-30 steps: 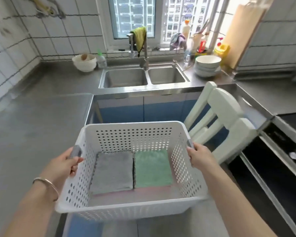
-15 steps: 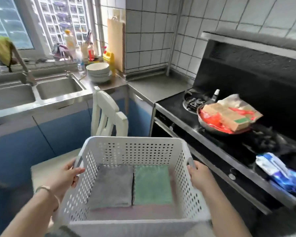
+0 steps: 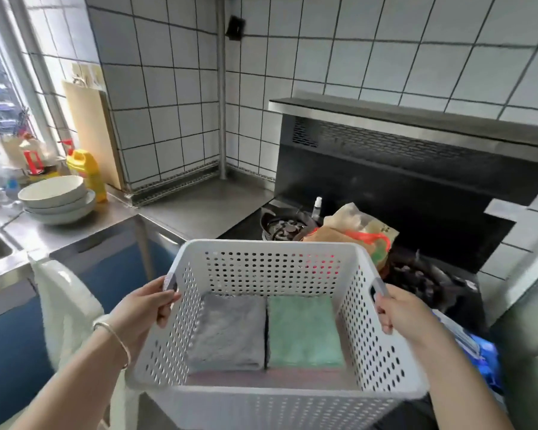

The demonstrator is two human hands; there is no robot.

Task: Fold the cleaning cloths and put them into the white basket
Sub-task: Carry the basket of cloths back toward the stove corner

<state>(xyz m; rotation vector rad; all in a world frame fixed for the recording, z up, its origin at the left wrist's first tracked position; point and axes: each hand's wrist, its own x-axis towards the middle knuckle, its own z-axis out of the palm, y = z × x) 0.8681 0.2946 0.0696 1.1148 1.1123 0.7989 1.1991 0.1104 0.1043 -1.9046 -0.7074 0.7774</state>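
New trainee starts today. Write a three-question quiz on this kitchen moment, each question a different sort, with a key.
1. True or false: the basket rests on the counter.
2. Multiple choice: the cloth on the right side of the basket is A) grey, B) green, C) yellow.
3. Fill in: the left hand and right hand each grip a ____ of the basket.

Key:
1. False; both hands hold it up in the air.
2. B; the green cloth lies beside the grey cloth, both folded flat.
3. Handle.
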